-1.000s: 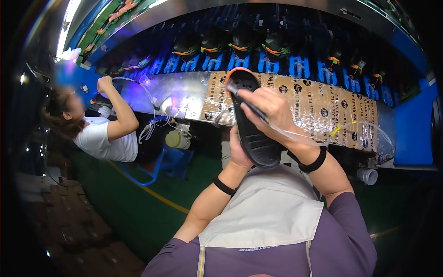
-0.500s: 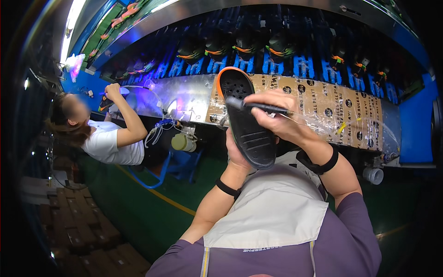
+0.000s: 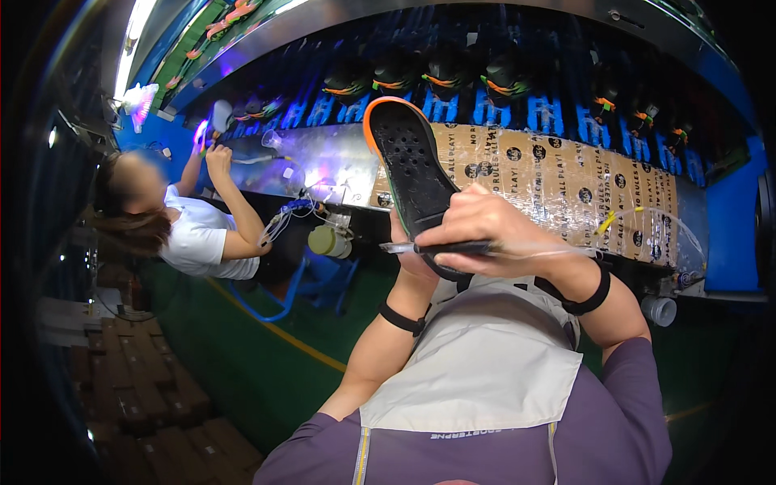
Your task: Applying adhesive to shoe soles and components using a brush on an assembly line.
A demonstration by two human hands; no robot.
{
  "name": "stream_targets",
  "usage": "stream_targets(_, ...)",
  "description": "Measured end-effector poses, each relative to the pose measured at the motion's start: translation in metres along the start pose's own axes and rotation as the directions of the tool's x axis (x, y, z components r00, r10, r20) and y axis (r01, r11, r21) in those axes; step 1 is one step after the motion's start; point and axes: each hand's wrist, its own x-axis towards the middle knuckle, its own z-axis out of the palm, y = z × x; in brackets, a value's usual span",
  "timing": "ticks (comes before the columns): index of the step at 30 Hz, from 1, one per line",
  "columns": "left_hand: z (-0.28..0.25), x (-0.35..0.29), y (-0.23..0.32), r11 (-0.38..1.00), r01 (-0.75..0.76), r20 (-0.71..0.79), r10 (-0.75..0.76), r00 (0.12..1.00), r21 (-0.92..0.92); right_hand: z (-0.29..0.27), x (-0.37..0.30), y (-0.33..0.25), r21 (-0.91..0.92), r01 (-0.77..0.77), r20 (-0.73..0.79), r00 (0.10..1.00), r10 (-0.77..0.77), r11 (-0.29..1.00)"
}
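Observation:
A black shoe sole with round holes and an orange rim at its far end is held up in front of me, over the bench's near edge. My left hand grips it from beneath near its close end, with most of the fingers hidden behind it. Across that close end lies my right hand, closed around a black-handled brush. The brush's pale tip points left, past the sole's side. A thin clear tube trails from the handle toward my right wrist.
Printed cardboard covers the metal bench. Behind it, blue racks hold dark shoe parts with orange-green trim. A co-worker in white is at left. A yellowish can, a white cup and stacked cartons flank me.
My right hand and the brush have moved from the sole's far half toward its close end. The sole has shifted slightly left and away. The co-worker's arms have moved toward the rack.

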Motion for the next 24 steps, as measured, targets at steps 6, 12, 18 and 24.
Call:
stream_targets(6,0.008,0.005,0.007,1.000,-0.002,0.212,0.009,0.977,-0.031,-0.003,0.001,-0.006,-0.118,0.050,0.020,0.999,-0.048,0.992)
stream_targets(12,0.013,0.011,0.023,0.999,0.000,0.129,-0.006,0.992,0.050,-0.010,-0.002,-0.016,-0.091,-0.158,-0.165,0.976,0.142,0.983)
stream_targets(18,0.023,0.015,0.039,0.999,0.041,0.259,-0.035,0.965,-0.017,-0.018,-0.005,-0.027,0.269,-0.105,0.016,0.994,0.105,0.957)
stream_targets(24,0.033,0.022,0.059,0.993,0.019,0.296,-0.053,0.954,0.117,-0.027,-0.001,-0.032,0.093,0.002,0.210,0.977,-0.022,0.996)
